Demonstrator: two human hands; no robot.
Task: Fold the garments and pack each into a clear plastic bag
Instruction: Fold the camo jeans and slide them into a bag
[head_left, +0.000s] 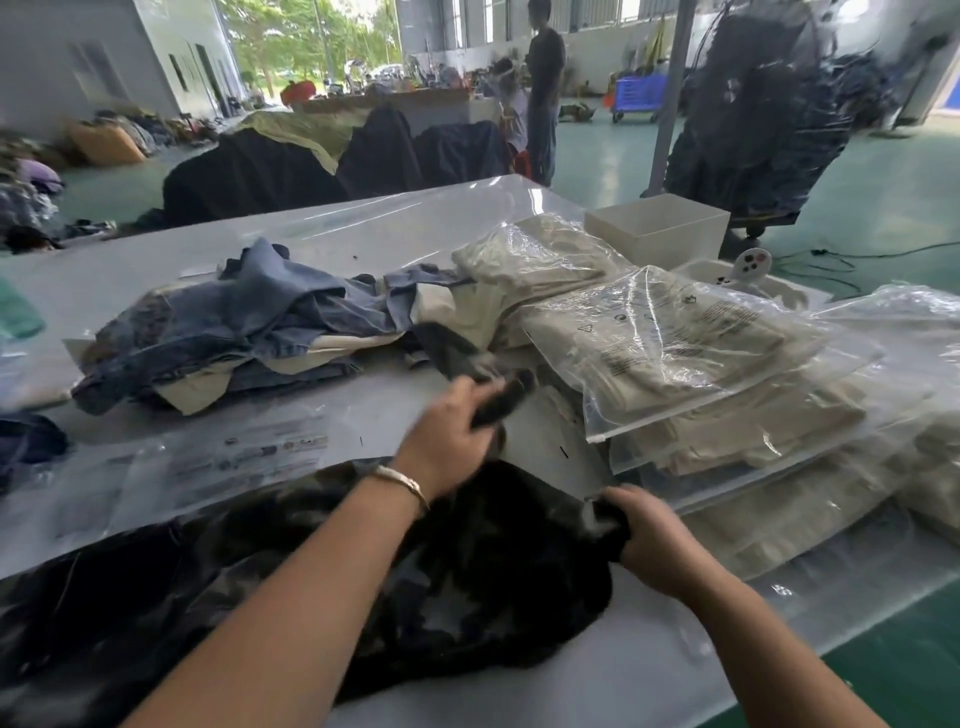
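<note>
Dark garment (467, 571) lies bunched at the near edge of the table (597, 670), not yet folded flat. Left hand (452, 431) has its grip closed around a dark strip of it, lifted clear toward the middle. Right hand (644, 530) pinches another dark edge just beside the bagged stack. Looks like the spreading step, ahead of any fold. Next move likely calls for pulling both edges apart to flatten the cloth.

Empty clear bags (208, 467) lie left of it. Unfolded denim heap (234, 322) sits behind; packed cream garments (675, 353) are stacked right.
</note>
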